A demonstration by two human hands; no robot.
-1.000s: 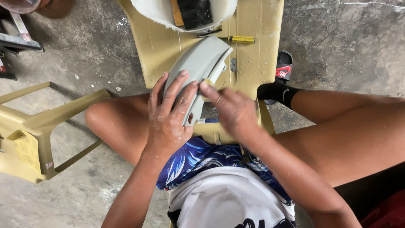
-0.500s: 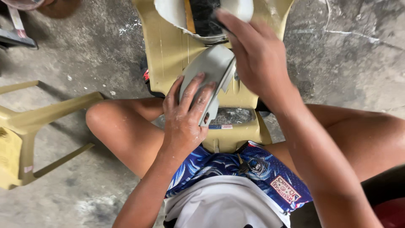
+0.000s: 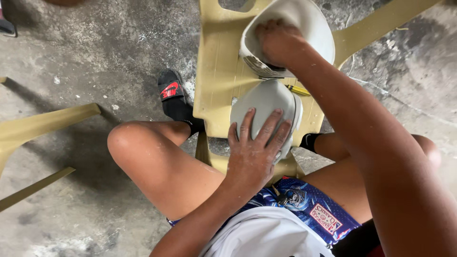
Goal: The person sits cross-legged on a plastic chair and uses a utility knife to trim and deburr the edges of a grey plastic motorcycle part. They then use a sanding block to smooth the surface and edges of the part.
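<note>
**Left hand pressing a grey moulded panel, right hand reaching into a pale tub**

The left hand [image 3: 254, 150] is lying flat, fingers spread, on the near end of a grey moulded panel [image 3: 264, 102], pinning it rather than gripping it. The panel is resting curved side up on the seat of a tan plastic chair [image 3: 216, 71] and is tilting toward the person's lap. The right hand [image 3: 278, 43] is reaching well apart from the left, curling down into a pale plastic tub [image 3: 316, 28] that is sitting at the far end of the same seat; its fingertips are hidden inside, so whether it is closing on anything cannot be told. A yellow-handled tool [image 3: 299, 90] is lying on the seat just beside the panel's right edge, between panel and tub. The person is sitting with bare knees either side of the chair, wearing blue patterned shorts [image 3: 304, 204] and a white shirt. A foot in a black sock and slide sandal [image 3: 172, 93] is resting on the grey concrete floor [image 3: 95, 57] left of the chair. Part of another tan chair [image 3: 43, 123] is showing at the left edge.
</note>
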